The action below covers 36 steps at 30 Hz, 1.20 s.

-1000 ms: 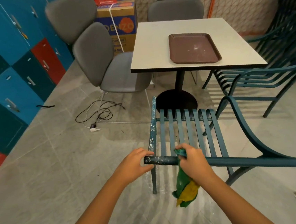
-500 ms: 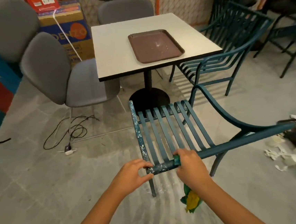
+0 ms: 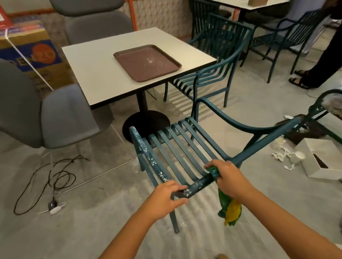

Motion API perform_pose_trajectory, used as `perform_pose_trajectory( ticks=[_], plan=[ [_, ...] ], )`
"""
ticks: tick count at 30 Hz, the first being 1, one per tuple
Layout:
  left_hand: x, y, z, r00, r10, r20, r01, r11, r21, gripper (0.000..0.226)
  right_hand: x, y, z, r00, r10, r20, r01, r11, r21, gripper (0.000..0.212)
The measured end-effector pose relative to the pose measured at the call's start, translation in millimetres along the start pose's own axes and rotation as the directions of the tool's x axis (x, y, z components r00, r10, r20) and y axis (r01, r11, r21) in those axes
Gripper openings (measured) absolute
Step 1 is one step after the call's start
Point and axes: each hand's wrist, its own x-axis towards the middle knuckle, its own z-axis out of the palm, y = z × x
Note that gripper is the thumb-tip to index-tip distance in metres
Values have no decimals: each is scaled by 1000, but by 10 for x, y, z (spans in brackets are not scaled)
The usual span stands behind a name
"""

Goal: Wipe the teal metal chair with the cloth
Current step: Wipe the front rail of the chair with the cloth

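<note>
The teal metal chair (image 3: pixel 176 149) stands in front of me, its slats pointing away and white specks along its left rail. My left hand (image 3: pixel 165 198) grips the near end of the top bar. My right hand (image 3: pixel 230 176) is closed around the same bar a little further right, pressing a green and yellow cloth (image 3: pixel 229 207) against it. The rest of the cloth hangs below my right hand.
A white table (image 3: pixel 102 73) with a brown tray (image 3: pixel 147 61) stands beyond the chair. Grey chairs (image 3: pixel 17 102) are at left, more teal chairs (image 3: pixel 220 47) at right. A black cable (image 3: pixel 51 178) lies on the floor at left. A white box (image 3: pixel 325 160) and debris lie at right, near a person's legs (image 3: pixel 322 60).
My view has swung to the right, bringing the second table and a standing person into sight. My right hand with the cloth has slid rightward along the bar, away from my left hand.
</note>
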Motion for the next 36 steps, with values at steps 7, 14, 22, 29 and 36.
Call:
perform_pose_trajectory(
  ticks=[7, 14, 22, 29, 36],
  plan=[
    [9, -38, 24, 999, -18, -45, 14, 995, -98, 36, -77, 12, 191, 994, 28, -108, -28, 1000, 3, 41],
    [-5, -25, 40, 998, -6, -64, -2, 993, -118, 37, -270, -179, 510, 989, -17, -147, 30, 996, 82, 43],
    [-15, -44, 49, 998, -14, -64, 5, 991, -137, 39, -208, -50, 258, 983, 43, -177, -18, 990, 141, 43],
    [-26, -25, 66, 996, -38, -81, 25, 987, -161, 38, -202, -54, 331, 983, 103, -149, -98, 995, 36, 58],
    [-15, -3, 79, 993, -67, -101, 50, 987, -155, 36, -298, -132, 560, 982, -113, -154, 111, 994, -18, 54]
  ],
)
